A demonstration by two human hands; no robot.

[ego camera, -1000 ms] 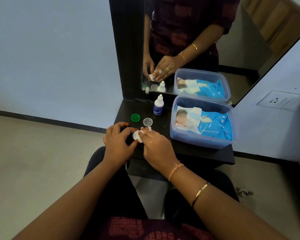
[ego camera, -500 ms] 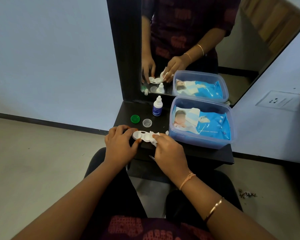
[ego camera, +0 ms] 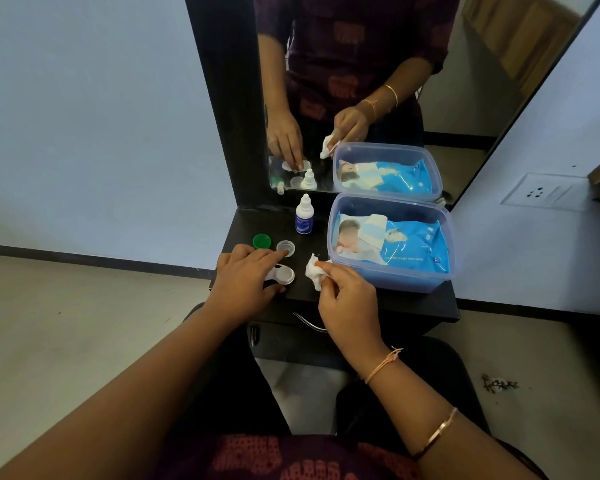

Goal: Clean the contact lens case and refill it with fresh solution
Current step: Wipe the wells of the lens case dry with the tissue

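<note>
my left hand (ego camera: 246, 282) lies over the contact lens case (ego camera: 283, 274) and holds it down on the black desk (ego camera: 395, 306), with the thumb at the near side and the fingers bent lightly over the far side. only the right well of the white case shows; my palm hides the rest. its wells are open: the green cap (ego camera: 261, 241) and the clear cap (ego camera: 285, 248) lie side by side on the desk just behind my fingers.

my right hand (ego camera: 347, 299) is apart from the case, to its right. it pinches a small crumpled white wipe (ego camera: 313, 271) between the thumb and the first fingers, and the other fingers are curled in. the wipe hangs just above the desk, near the case but not touching it.

the small solution bottle (ego camera: 304, 216) stands upright behind the caps, close to the mirror (ego camera: 482, 81). at the right, a clear plastic box (ego camera: 395, 280) holds a blue pack of wet wipes (ego camera: 406, 244).
</note>
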